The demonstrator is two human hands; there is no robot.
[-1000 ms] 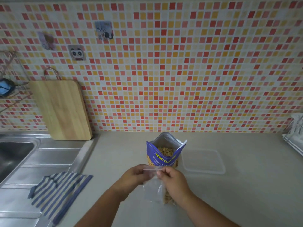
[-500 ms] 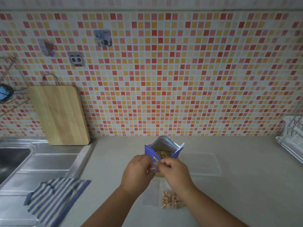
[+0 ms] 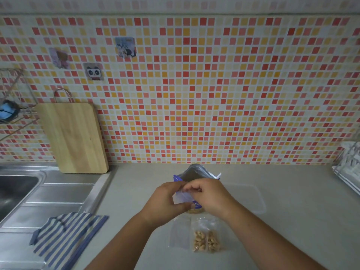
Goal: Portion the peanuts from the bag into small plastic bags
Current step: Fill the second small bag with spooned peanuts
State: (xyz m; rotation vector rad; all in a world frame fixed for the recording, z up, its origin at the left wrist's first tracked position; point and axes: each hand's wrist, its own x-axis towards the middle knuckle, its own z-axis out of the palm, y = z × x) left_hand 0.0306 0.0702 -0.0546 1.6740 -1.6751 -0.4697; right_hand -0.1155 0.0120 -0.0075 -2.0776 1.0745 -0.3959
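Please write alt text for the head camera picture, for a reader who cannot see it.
The left hand and right hand pinch a small clear bag in front of an open blue peanut bag standing on a kitchen counter. Nearer the person lies a filled small bag of peanuts; a striped cloth lies to the left.

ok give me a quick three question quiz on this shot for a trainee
1. True or false: the small bag of peanuts lies on the counter, nearer the person than the blue peanut bag.
2. What leans against the tiled wall? A) tray B) cutting board C) pan
3. Fill in: the left hand and right hand together pinch a clear small ____.
Key: 1 true; 2 B; 3 plastic bag.
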